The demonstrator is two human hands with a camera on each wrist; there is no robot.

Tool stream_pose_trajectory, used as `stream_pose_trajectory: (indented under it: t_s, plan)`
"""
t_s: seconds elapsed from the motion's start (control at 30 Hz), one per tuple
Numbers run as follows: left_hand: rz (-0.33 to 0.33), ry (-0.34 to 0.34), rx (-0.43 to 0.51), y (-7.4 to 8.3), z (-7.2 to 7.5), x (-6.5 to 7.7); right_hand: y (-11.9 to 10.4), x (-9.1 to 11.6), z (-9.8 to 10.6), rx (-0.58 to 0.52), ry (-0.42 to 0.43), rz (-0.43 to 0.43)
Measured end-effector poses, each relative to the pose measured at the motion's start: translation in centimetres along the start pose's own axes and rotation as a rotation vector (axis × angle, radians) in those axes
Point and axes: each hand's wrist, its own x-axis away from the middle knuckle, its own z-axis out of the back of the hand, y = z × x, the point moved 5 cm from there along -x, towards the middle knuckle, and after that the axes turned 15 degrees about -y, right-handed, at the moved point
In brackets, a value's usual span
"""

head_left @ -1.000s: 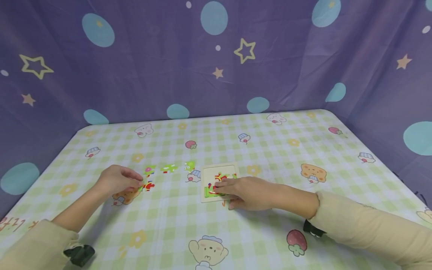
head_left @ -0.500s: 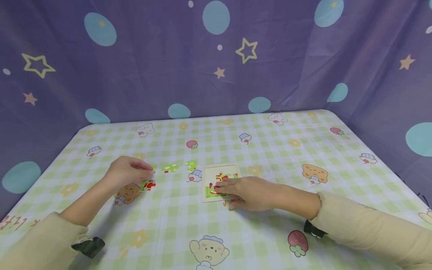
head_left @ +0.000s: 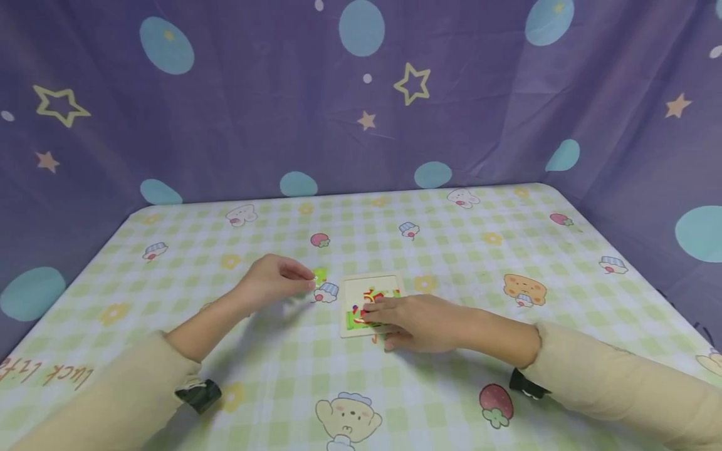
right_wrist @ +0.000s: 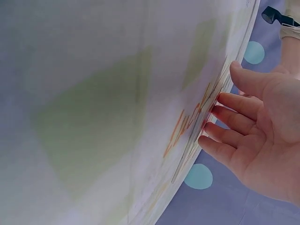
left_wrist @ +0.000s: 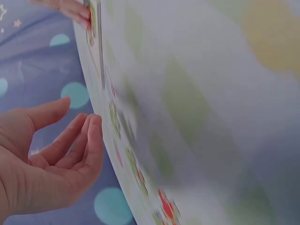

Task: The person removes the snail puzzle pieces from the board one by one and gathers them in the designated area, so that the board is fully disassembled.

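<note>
My left hand (head_left: pixel 276 280) hovers over the table just left of a green puzzle piece (head_left: pixel 320 275). In the left wrist view its thumb stands apart from the relaxed fingers (left_wrist: pixel 95 140), with nothing between them. Below it lie more loose pieces, among them a green one (left_wrist: pixel 136 171) and a red one (left_wrist: pixel 168 206), blurred. My right hand (head_left: pixel 420 322) rests on a square wooden puzzle tray (head_left: pixel 361 284), fingers extended over the pieces in its lower part. Red and green pieces (head_left: pixel 355 319) show beside the fingertips; the hand hides others.
A checked tablecloth (head_left: pixel 474 250) with printed cakes, bears and strawberries covers the table. Behind it hangs a purple curtain (head_left: pixel 254 113) with stars and dots. A dark device (head_left: pixel 198 396) is strapped at the left wrist, and another (head_left: pixel 527 383) at the right.
My left hand has moved right, from the leftmost loose pieces, past the middle ones, toward the green piece near the tray. My right hand has stayed on the tray.
</note>
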Motion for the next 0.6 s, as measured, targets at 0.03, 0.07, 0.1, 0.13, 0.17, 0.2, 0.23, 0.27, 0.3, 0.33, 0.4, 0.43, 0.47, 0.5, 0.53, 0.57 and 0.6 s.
stream_pose_trajectory:
  t_s: [0.03,0.07,0.1,0.13,0.17,0.2,0.23,0.27,0.3,0.33,0.4,0.43,0.47,0.5,0.53,0.57,0.6]
  plan:
    - [-0.011,-0.004,-0.006,0.3,-0.3,-0.4,0.0,0.1,0.0,-0.002,0.000,-0.002]
    - [-0.019,-0.011,-0.008,0.6,-0.7,-0.7,0.0,0.1,0.0,-0.002,0.002,-0.004]
    - [-0.026,-0.020,-0.008,0.9,-1.1,-1.1,0.0,0.2,0.0,-0.003,0.004,-0.004]
    - [-0.031,-0.029,-0.011,1.2,-1.4,-1.4,0.0,0.2,0.0,-0.002,0.007,-0.002]
    - [-0.031,-0.039,-0.010,1.5,-1.8,-1.6,0.0,0.3,0.0,0.001,0.008,0.000]
    - [-0.031,-0.051,-0.014,1.7,-2.1,-1.9,0.0,0.3,0.0,0.003,0.010,0.001]
    - [-0.029,-0.060,-0.014,2.0,-2.5,-2.1,0.0,0.4,0.0,0.006,0.013,0.002]
    - [-0.028,-0.070,-0.015,2.2,-2.8,-2.3,0.0,0.4,0.0,0.010,0.014,0.002]
    - [-0.029,-0.078,-0.017,2.4,-3.2,-2.5,0.0,0.5,0.0,0.010,0.015,0.002]
    - [-0.030,-0.085,-0.020,2.7,-3.5,-2.6,0.1,0.5,0.0,0.010,0.016,0.001]
    - [-0.039,-0.093,-0.026,3.1,-4.1,-3.0,0.1,0.7,-0.1,0.007,0.019,-0.002]
    - [-0.046,-0.098,-0.031,3.4,-4.3,-3.1,0.1,0.7,-0.1,0.003,0.021,-0.001]
    - [-0.054,-0.103,-0.038,3.6,-4.6,-3.2,0.2,0.8,-0.1,0.002,0.024,-0.001]
    - [-0.064,-0.108,-0.043,3.8,-4.8,-3.3,0.2,0.9,-0.1,0.000,0.027,-0.002]
    - [-0.073,-0.112,-0.046,4.1,-5.0,-3.4,0.3,1.0,-0.1,0.000,0.030,-0.001]
    - [-0.082,-0.115,-0.049,4.2,-5.2,-3.5,0.3,1.0,-0.1,-0.001,0.033,0.001]
    - [-0.088,-0.119,-0.052,4.4,-5.3,-3.6,0.4,1.1,-0.2,-0.002,0.036,0.003]
